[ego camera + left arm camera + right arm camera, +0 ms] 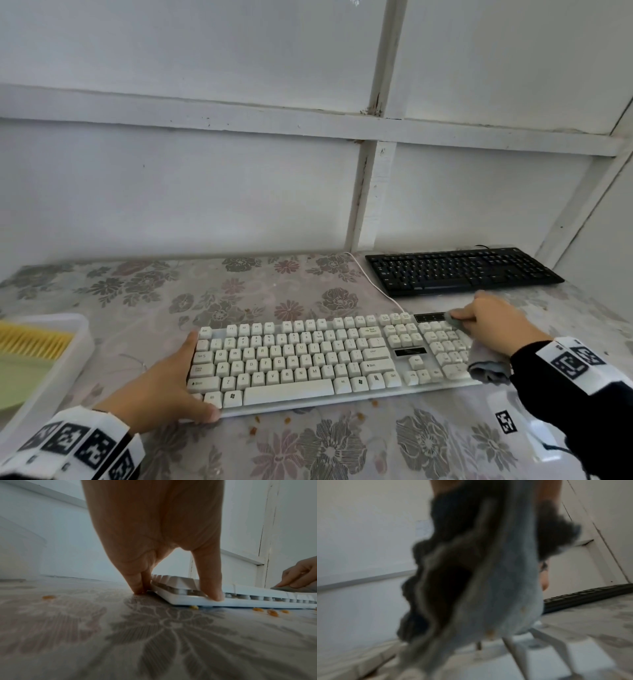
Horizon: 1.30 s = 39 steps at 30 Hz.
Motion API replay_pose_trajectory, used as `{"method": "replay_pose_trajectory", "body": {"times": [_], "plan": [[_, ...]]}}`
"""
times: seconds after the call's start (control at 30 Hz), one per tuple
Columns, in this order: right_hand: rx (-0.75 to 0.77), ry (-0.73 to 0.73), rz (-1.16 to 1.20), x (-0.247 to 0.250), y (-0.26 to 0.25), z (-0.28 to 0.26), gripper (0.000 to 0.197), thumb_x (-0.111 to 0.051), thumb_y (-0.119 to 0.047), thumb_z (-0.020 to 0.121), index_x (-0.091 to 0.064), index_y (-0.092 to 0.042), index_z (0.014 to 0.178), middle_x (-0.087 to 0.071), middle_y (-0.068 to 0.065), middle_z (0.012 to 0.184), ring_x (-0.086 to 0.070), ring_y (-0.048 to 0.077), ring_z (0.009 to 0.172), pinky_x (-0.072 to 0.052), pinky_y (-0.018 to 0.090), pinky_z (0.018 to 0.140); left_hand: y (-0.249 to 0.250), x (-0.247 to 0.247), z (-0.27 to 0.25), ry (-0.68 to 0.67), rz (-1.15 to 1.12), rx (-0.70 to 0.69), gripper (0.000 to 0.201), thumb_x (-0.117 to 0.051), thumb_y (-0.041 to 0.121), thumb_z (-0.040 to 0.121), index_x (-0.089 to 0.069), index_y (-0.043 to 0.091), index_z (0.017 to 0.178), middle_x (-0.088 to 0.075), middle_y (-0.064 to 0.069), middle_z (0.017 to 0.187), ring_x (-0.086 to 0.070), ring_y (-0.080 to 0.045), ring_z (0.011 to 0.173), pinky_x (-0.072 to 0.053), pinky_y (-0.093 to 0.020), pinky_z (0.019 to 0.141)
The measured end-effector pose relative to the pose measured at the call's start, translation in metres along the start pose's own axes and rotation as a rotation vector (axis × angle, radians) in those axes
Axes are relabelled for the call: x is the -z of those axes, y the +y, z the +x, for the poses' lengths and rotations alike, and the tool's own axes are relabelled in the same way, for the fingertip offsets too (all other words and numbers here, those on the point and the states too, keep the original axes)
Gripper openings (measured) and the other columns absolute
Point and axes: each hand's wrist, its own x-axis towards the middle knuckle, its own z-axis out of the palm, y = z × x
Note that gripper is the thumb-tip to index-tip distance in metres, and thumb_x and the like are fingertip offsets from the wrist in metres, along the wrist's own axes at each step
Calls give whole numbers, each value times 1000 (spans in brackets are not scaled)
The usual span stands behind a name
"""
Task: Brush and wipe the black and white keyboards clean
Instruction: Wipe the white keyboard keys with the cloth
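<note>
The white keyboard (308, 363) lies on the table in front of me. My left hand (164, 383) holds its left end, fingers straight along the side edge and thumb (211, 588) on the front rim (240, 602). My right hand (493, 325) grips a grey cloth (486, 366) and presses it on the number pad at the keyboard's far right corner. In the right wrist view the cloth (488, 588) hangs blurred over the white keys (547, 662). The black keyboard (459, 270) rests at the back right, untouched, and shows in the right wrist view as the black keyboard (590, 596).
A clear plastic bin (68, 370) at the left edge holds a yellow-bristled brush (34, 342) and a green dustpan (20, 380). Orange crumbs (287, 419) lie on the floral tablecloth (239, 287) before the keyboard. A white cable (373, 284) runs back to the wall.
</note>
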Motion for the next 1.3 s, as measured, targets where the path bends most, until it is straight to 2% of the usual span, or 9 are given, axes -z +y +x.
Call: {"method": "replay_pose_trajectory", "body": {"times": [0.1,0.23,0.3,0.43,0.67,0.77,1.0,1.17,1.3], "plan": [[100,-68,72,-1,-9,-1,20,-56,-28,94,-75,-28,99,-39,-8,77,-41,1,67,-26,12,58,0,1,-1,-6,-4,-1,137,-82,44,51,14,24,148,-34,4,146,-44,-12,119,-36,-25,102],[-99,-8,49,-5,6,3,24,-61,-24,90,-73,-9,74,-55,2,74,-57,13,60,-36,22,56,5,-1,-4,8,5,14,130,-82,36,62,15,21,148,-31,2,148,-41,-11,118,-33,-24,104],[-84,-3,-18,6,-10,4,21,-60,-22,90,-74,-15,76,-47,-3,72,-51,12,58,-35,23,58,8,-2,-5,13,14,25,130,-82,36,63,16,21,147,-29,2,149,-40,-13,123,-31,-25,105],[306,-45,101,29,-108,-6,27,-54,-33,93,-66,-32,118,-37,-11,80,-40,2,69,-31,12,62,10,-2,-7,28,49,39,129,-81,36,65,17,20,147,-29,0,150,-39,-17,129,-31,-28,109],[753,-170,217,-4,-290,-39,23,-53,-27,95,-72,-21,105,-36,-6,84,-44,16,68,-28,18,56,4,-1,-4,38,-27,-6,131,-85,31,60,12,23,147,-50,4,130,-49,-14,115,-41,-25,97],[804,-219,136,-20,-328,-46,26,-49,-13,94,-70,-12,109,-38,6,97,-45,25,75,-36,29,69,4,0,-4,49,-11,-35,129,-83,27,65,17,15,147,-49,4,130,-49,-13,117,-42,-21,92],[755,-192,141,-26,-309,-43,24,-52,-14,92,-70,-3,103,-38,5,96,-46,25,77,-32,27,57,3,0,-4,68,-8,-77,117,-83,26,62,0,21,145,-55,9,119,-54,-8,106,-45,-20,87],[678,-186,144,-27,-267,-35,32,-50,-27,96,-68,-2,104,-36,2,90,-34,11,61,-21,14,52,9,1,-9,42,50,-38,125,-81,33,66,14,20,146,-43,3,138,-45,-13,117,-36,-21,98],[608,-178,51,-12,-252,-38,22,-52,-16,93,-69,-2,96,-37,3,93,-42,22,66,-24,21,50,7,0,-8,39,45,-35,127,-81,35,65,14,20,147,-43,3,138,-46,-14,119,-37,-22,99]]}}
